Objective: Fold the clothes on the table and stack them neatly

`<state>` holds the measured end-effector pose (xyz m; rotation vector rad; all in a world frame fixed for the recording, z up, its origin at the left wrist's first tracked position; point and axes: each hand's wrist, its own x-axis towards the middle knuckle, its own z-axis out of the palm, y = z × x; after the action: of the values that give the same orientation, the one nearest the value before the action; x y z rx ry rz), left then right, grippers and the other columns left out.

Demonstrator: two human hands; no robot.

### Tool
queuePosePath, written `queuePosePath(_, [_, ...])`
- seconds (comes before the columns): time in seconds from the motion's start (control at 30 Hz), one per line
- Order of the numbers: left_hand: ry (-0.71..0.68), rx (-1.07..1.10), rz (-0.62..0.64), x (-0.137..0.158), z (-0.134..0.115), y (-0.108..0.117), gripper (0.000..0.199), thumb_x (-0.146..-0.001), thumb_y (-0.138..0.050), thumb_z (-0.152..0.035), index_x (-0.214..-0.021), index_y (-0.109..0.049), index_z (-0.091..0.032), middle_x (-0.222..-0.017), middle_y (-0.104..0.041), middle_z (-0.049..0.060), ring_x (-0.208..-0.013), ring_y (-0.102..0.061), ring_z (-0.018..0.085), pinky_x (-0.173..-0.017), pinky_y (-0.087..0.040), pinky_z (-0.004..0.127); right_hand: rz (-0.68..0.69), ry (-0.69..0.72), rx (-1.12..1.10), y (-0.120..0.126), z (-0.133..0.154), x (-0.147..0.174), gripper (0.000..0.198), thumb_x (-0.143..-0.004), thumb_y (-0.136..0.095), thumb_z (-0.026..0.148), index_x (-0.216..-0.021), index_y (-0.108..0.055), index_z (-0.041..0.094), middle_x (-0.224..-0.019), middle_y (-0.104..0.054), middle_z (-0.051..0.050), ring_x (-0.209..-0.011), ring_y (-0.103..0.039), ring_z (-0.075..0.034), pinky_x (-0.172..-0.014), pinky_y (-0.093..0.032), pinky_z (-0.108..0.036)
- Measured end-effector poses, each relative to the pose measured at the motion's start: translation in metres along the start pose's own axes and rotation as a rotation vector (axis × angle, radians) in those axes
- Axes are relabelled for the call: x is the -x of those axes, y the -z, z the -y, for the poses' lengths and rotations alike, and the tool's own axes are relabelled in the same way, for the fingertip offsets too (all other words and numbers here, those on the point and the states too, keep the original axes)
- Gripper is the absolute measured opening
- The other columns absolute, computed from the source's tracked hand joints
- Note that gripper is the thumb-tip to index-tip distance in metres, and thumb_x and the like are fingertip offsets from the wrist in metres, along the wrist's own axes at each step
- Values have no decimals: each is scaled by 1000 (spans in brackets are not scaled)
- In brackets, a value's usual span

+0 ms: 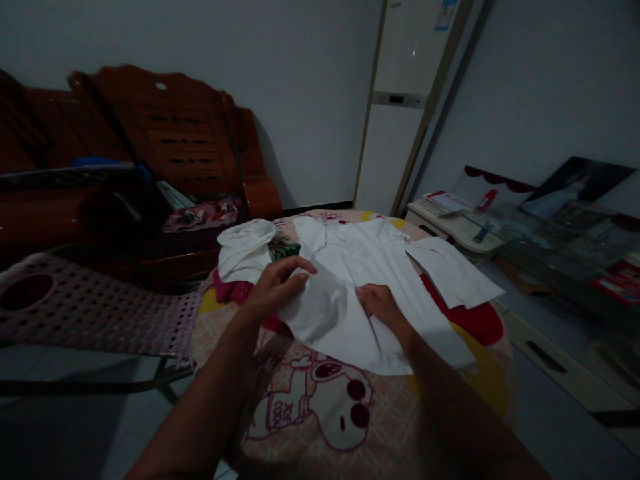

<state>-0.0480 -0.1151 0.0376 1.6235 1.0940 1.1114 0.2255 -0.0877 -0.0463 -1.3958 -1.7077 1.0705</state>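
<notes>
A white shirt [395, 267] lies spread over the round table, wrinkled along its middle. My left hand [280, 283] is at the shirt's left side, thumb and forefinger closed on its raised cloth. Near the shirt's centre, my right hand [380, 305] has its fingers closed on a fold of the fabric. A wide white cloth part [455, 270] reaches toward the table's right edge; whether it is a sleeve of this shirt I cannot tell. Left of the shirt sits a bunched white cloth [245, 250], with a dark green patterned piece [285, 249] beside it.
The tablecloth [390, 413] carries a cartoon dog print. A pink woven chair [125, 310] stands left, before a wooden sofa [170, 127] holding fabric items. On the right are a low cabinet [540, 353] and a glass shelf [550, 267]. A tall white unit [395, 120] stands behind.
</notes>
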Motion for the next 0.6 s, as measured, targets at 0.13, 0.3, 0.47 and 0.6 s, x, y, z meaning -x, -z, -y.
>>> queuePosePath(0.13, [-77,141,254,-8,6,-63,34,-81,-68,-46,-101,-64,-18,-78,-58,1,-64,-49,12,-54,-37,22,129,3,-390,-9,15,7,60,-84,-49,72,-104,-66,18,-85,-71,-6,-66,-64,-17,-52,-48,-25])
queuePosePath(0.3, [-37,361,186,-14,30,-108,54,-77,-70,-32,-128,-55,-23,-103,-63,6,-71,-56,13,-61,-45,23,42,-25,-536,-13,23,11,61,-76,-56,76,-92,-65,19,-79,-69,-5,-75,-64,-20,-64,-51,-28])
queuePosePath(0.47, [-13,265,-30,-24,49,-103,41,-77,-64,-25,-118,-62,-19,-101,-66,7,-77,-63,14,-68,-52,25,59,-86,-574,-3,24,4,41,-63,-74,43,-93,-68,17,-76,-71,-4,-71,-67,-21,-69,-53,-31])
queuePosePath(0.6, [-4,201,-166,-30,59,-86,26,-75,-61,-24,-100,-64,-17,-91,-67,5,-77,-65,16,-70,-55,27,-506,-161,-314,51,7,-8,37,-66,-57,28,-98,-70,16,-80,-72,-6,-76,-67,-23,-68,-53,-30])
